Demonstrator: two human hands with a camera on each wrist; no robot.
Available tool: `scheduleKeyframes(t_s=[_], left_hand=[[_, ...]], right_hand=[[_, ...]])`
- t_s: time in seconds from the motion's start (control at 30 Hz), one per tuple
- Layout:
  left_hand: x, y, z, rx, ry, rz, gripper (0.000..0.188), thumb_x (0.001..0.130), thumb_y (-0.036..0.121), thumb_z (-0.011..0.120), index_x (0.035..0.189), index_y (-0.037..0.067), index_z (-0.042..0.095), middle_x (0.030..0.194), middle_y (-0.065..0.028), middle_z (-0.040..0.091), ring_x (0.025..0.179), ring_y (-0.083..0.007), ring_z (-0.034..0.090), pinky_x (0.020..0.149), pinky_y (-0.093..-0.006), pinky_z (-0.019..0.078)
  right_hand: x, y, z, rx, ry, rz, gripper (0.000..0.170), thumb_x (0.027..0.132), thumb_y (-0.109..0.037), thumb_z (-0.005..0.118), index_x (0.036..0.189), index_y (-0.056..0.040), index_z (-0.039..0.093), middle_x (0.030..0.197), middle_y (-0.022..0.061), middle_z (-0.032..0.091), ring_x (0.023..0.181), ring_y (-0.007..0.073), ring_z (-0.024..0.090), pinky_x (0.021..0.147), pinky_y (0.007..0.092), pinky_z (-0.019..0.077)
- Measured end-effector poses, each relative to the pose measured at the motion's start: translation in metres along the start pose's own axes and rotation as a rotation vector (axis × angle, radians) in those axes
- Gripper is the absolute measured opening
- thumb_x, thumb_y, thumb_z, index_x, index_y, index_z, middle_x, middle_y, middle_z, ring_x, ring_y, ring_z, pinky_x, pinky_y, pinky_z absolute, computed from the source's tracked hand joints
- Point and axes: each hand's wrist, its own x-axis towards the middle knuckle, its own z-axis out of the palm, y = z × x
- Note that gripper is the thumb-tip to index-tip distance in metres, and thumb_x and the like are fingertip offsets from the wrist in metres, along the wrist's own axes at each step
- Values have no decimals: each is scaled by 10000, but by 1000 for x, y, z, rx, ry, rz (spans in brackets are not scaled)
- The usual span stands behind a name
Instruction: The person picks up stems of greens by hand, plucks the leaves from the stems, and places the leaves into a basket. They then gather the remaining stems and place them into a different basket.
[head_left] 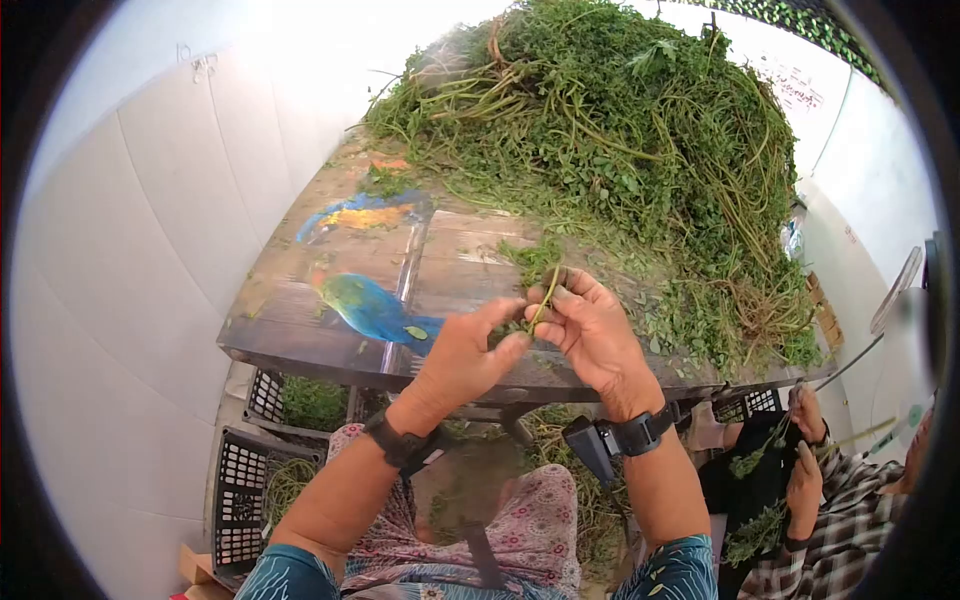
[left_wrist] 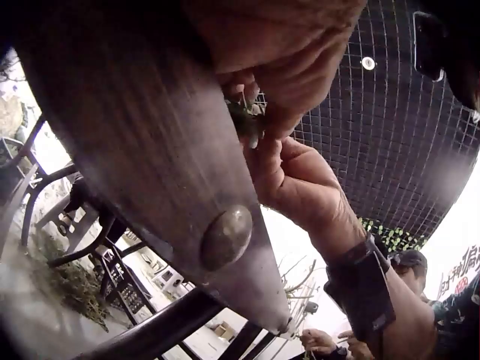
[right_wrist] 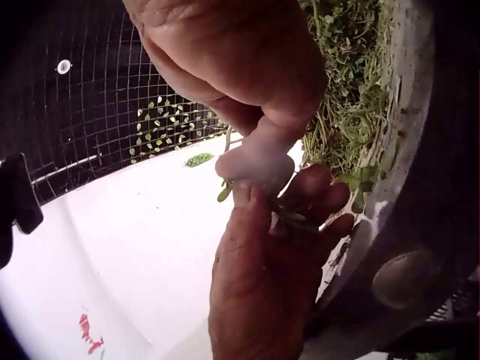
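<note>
Between my two hands, over the near edge of the table [head_left: 470, 270], is a thin green plant stem [head_left: 545, 298]. My right hand [head_left: 597, 335] pinches it between thumb and fingers, its upper end standing out above the fingertips. From the left, my left hand [head_left: 465, 352] meets it, thumb and forefinger at the stem's lower part. In the right wrist view, small leaves [right_wrist: 294, 219] show between the left hand's thumb and curled fingers. A huge heap of leafy greens [head_left: 620, 130] covers the back and right of the table, and a small clump of greens [head_left: 532, 262] lies just beyond my fingers.
Black plastic crates [head_left: 238, 500] with greens stand below the table at the left. Cut stems [head_left: 570, 460] lie on the floor under it. At the lower right sits another person in a checked shirt [head_left: 850, 535], handling greens. A white wall [head_left: 110, 300] runs along the left.
</note>
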Motion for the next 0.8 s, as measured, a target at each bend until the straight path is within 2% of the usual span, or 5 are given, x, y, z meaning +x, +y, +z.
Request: scheduleKeyframes(t_s=[0.2, 0.43, 0.5, 0.6, 0.8], left_hand=[[2, 2, -5, -29, -51, -128, 198, 804, 78, 545, 981, -2, 580, 818, -102, 612, 734, -155, 575, 694, -285, 455], [3, 1, -3, -42, -48, -1, 207, 817, 80, 544, 1005, -4, 572, 815, -62, 605, 750, -128, 552, 682, -268, 446], [5, -2, 3, -98, 58, 92, 221, 817, 78, 544, 1022, 0, 569, 827, -41, 604, 752, -117, 550, 675, -258, 445], [5, 3, -7, -434, -37, -259, 221, 811, 77, 560, 1021, 11, 570, 857, -2, 592, 744, -76, 528, 650, -230, 437], [3, -5, -5, -290, 5, -244, 109, 804, 97, 597, 876, 19, 571, 740, 57, 528, 651, -3, 438, 555, -177, 371]], right_hand=[[-4, -5, 6, -354, 55, -139, 209, 894, -121, 493, 1046, 13, 545, 952, 81, 604, 781, 131, 599, 663, 266, 503], [-5, 3, -7, -758, 62, -233, 213, 835, -152, 562, 946, 27, 586, 760, 30, 607, 702, 77, 553, 604, 243, 448], [-6, 0, -5, -796, 110, -273, 200, 819, -145, 569, 940, 13, 590, 743, 55, 617, 669, 108, 568, 596, 265, 447], [-13, -10, 4, -1078, 44, -363, 168, 796, -132, 571, 908, -8, 588, 739, 121, 619, 647, 218, 590, 589, 323, 448], [-20, -11, 23, -1376, -80, -489, 99, 756, -107, 559, 800, -18, 559, 733, 206, 574, 699, 393, 557, 597, 437, 429]])
